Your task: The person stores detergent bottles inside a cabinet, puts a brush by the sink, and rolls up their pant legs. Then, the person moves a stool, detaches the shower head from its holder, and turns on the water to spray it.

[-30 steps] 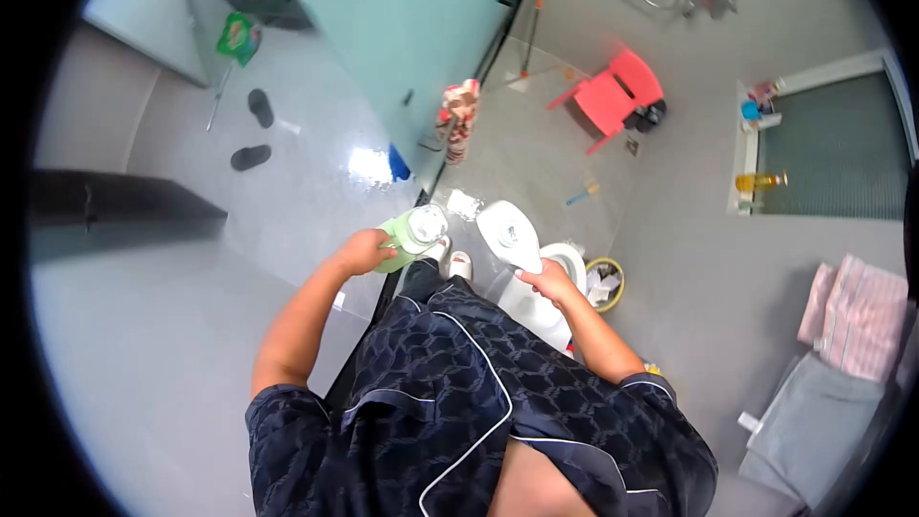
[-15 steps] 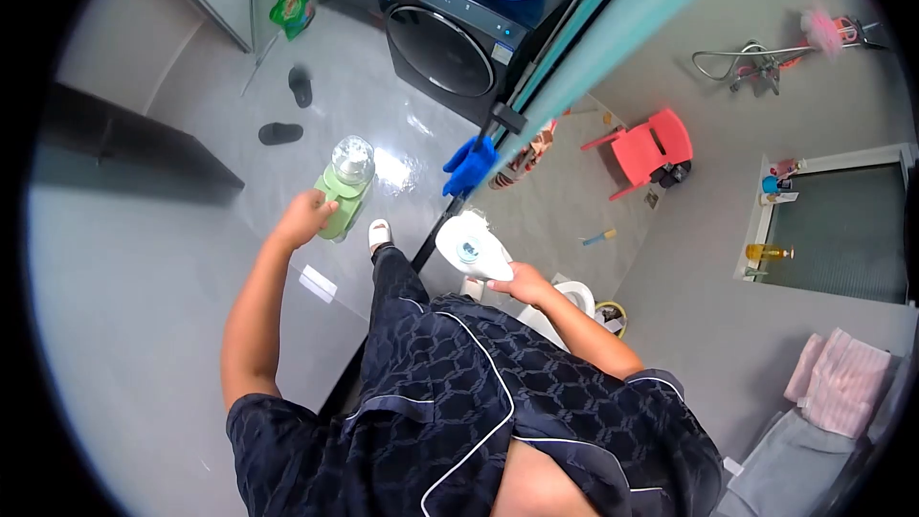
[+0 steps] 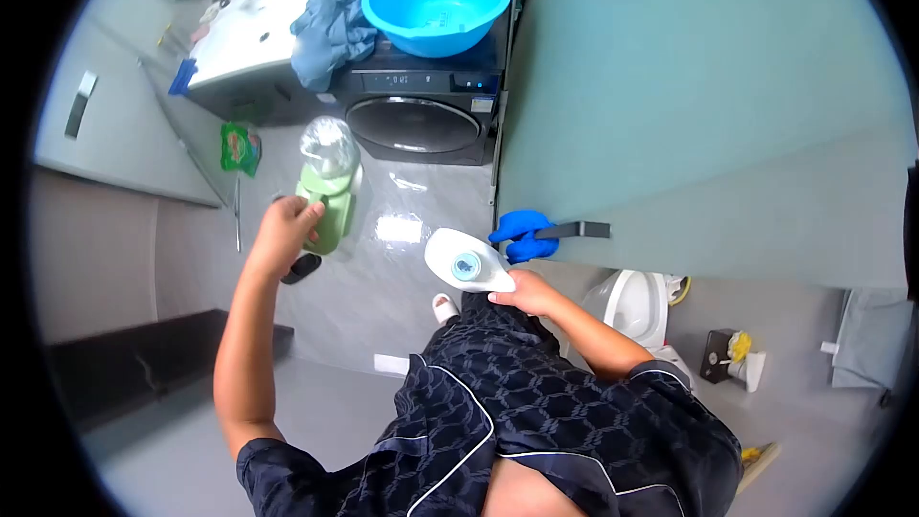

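A pale green container (image 3: 327, 215) topped with clear, domed plastic (image 3: 327, 146) is gripped by the left hand (image 3: 287, 230), its fingers wrapped around the green side, over the grey floor (image 3: 402, 196) of a washroom. A white bottle (image 3: 442, 249) with a light blue cap (image 3: 466, 266) is held at its narrow end by the right hand (image 3: 528, 293), the fingers closed around it, in front of dark patterned clothing (image 3: 584, 383). The two vessels are kept well apart, with a stretch of shiny floor seen between them.

The bottle's far side is set near a pair of blue gloves (image 3: 522, 230), draped on the dark handle (image 3: 584, 230) of a frosted door (image 3: 708, 96); the right hand is positioned just below the door's lower edge, as seen from above. A dark slipper (image 3: 302, 268) is partly hidden beneath the left hand, and one white shoe (image 3: 443, 308) is seen below the bottle.

Beyond the container, the way is bounded by the front of a black washing machine (image 3: 412, 124), on which a bright blue basin (image 3: 436, 5) is placed beside a crumpled grey-blue cloth (image 3: 330, 38). A white sink (image 3: 273, 29) is seen farther left, with a green packet (image 3: 239, 148) below it. A toilet (image 3: 637, 311) is seen to the right.
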Tool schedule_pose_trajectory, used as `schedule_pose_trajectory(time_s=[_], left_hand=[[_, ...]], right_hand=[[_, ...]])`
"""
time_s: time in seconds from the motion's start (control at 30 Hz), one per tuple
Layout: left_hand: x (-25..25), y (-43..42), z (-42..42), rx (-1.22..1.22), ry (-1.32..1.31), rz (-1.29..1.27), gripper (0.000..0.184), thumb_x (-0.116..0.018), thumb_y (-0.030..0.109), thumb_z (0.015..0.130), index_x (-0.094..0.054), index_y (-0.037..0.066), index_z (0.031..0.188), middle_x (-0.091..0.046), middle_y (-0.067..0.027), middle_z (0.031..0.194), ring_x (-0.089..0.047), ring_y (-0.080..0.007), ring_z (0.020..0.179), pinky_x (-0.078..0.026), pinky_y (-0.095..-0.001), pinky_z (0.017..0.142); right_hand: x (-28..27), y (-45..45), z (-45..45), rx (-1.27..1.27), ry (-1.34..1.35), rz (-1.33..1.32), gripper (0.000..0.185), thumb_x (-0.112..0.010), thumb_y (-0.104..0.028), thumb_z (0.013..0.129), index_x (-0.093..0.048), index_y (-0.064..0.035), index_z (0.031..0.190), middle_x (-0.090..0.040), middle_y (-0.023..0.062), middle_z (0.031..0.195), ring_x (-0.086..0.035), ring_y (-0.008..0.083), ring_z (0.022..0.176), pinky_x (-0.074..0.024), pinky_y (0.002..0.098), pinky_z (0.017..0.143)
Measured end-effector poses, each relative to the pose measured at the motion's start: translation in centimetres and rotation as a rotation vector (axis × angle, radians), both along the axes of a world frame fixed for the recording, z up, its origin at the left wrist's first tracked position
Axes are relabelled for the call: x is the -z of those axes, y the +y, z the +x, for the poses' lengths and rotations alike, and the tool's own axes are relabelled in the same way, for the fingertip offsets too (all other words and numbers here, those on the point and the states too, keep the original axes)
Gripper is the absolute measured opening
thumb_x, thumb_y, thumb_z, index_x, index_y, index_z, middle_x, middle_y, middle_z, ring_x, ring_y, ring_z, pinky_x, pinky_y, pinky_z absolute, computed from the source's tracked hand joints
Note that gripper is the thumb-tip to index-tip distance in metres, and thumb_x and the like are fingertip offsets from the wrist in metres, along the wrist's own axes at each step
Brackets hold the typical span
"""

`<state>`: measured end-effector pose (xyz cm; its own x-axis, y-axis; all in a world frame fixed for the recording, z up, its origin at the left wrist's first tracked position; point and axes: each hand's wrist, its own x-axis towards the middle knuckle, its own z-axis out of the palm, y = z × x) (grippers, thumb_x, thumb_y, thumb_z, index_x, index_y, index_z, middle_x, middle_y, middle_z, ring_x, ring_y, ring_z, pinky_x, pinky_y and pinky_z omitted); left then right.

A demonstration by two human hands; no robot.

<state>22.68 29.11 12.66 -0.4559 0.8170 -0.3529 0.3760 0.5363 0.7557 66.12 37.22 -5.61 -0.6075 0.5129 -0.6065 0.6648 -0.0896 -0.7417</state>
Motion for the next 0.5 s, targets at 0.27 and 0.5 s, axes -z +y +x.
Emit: schedule_pose_trajectory(time_s=[0.27, 0.5], left_hand=[[-7.0, 18.7, -12.7, 0.022, -0.042, 0.157, 0.029, -0.064, 0.031, 0.100, -0.066, 0.003, 0.095, -0.057, 0.0005, 0.070, -0.045, -0.0061, 0.057, -0.033, -0.0232, 0.052], [-11.3, 37.6, -20.4, 0.069, -0.004, 0.302, 0.034, -0.063, 0.029, 0.099, -0.066, -0.003, 0.087, -0.057, -0.0034, 0.071, -0.046, -0.0105, 0.061, -0.035, -0.0267, 0.057]], right_hand=[[-1.0, 4.2, -6.3, 0.115, -0.042, 0.095, 0.053, -0.079, -0.043, 0.081, -0.068, -0.0011, 0.112, -0.071, 0.0233, 0.105, -0.068, 0.0386, 0.100, -0.0519, 0.0442, 0.086], [0.5, 9.1, -10.5, 0.219, -0.140, 0.155, 0.047, -0.078, -0.042, 0.083, -0.070, -0.0038, 0.110, -0.073, 0.0200, 0.100, -0.070, 0.0365, 0.094, -0.0534, 0.0423, 0.082]])
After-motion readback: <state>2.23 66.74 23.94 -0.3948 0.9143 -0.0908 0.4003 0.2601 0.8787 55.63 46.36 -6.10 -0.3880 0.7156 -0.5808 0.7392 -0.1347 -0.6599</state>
